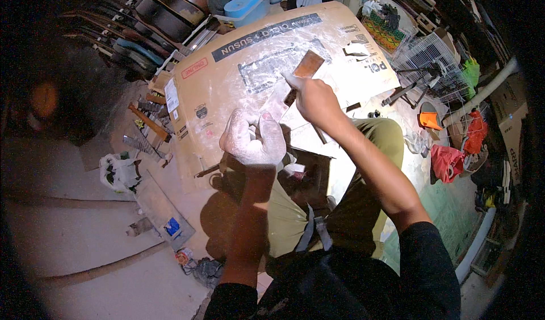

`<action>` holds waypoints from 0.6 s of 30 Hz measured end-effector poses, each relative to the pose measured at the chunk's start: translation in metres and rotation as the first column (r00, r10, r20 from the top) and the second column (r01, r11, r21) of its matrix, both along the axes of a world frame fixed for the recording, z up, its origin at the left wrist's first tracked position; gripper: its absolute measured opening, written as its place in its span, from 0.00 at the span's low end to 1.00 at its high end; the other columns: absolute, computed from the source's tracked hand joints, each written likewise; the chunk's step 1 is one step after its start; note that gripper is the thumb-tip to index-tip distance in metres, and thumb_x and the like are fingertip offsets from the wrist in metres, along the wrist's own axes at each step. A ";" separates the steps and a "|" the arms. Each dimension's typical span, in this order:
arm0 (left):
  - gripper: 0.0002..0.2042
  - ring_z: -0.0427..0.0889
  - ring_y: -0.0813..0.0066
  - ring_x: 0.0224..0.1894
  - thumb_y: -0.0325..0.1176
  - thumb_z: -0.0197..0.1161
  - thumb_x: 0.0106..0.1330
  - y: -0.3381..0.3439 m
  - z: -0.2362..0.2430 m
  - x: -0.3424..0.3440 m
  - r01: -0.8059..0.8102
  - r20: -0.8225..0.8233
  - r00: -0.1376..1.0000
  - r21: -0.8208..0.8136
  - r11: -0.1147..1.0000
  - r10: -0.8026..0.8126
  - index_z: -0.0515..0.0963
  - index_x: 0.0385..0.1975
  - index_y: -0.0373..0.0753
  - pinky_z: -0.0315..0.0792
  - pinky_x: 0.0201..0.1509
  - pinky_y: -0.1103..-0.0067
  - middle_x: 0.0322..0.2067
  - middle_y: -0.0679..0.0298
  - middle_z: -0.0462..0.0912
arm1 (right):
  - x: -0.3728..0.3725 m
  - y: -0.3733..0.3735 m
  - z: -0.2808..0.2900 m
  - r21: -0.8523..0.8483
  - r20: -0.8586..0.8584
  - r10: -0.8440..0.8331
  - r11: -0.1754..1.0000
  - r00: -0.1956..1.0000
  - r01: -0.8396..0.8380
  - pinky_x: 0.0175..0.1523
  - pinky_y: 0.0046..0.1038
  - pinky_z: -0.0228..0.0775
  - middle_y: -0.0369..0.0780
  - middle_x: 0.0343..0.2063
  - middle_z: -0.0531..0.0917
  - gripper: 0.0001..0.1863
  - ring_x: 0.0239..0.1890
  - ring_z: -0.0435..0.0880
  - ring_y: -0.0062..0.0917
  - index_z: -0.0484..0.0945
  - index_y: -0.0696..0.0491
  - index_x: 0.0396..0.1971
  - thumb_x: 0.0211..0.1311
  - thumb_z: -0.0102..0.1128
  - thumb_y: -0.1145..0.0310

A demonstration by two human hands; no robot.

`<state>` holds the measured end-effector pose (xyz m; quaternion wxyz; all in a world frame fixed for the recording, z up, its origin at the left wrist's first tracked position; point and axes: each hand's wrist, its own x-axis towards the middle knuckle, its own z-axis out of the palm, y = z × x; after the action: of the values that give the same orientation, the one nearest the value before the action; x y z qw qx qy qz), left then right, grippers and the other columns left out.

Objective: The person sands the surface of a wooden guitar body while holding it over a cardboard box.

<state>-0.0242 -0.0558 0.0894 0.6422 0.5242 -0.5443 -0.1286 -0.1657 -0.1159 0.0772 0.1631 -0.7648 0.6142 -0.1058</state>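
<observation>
My left hand (254,137), coated in white dust, is closed with thumb and fingers pinching a pale, dusty flat piece (276,100). To its upper right, my right hand (318,103) is wrapped around a flat brown rectangular piece (309,63) whose far end sticks out beyond the fist. The two hands are close together, and the pale piece reaches toward the right fist; whether the two pieces touch is hard to tell. Beneath both lies a large cardboard sheet (218,90), smeared with white powder.
On the left floor lie a hammer-like wooden-handled tool (149,121), a white plastic bag (118,171) and a grey board (163,209). A blue tub (242,3) stands behind the cardboard. White wire racks (428,56), an orange scoop-like thing (430,120) and a red bag (447,163) crowd the right.
</observation>
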 end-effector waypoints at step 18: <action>0.08 0.69 0.75 0.24 0.24 0.57 0.59 0.009 0.032 -0.007 0.030 0.016 0.999 0.151 0.988 -0.033 0.69 0.20 0.32 0.66 0.31 0.77 0.19 0.63 0.71 | 0.011 0.010 0.004 0.103 -0.056 -0.050 0.993 0.997 0.055 0.44 0.46 0.77 0.53 0.40 0.82 0.30 0.38 0.84 0.48 0.65 0.53 0.63 0.56 0.46 0.77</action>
<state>-0.0311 -0.0467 0.1212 0.5936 0.5636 -0.5473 -0.1746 -0.1551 -0.1061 0.0816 0.1834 -0.7414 0.6430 -0.0572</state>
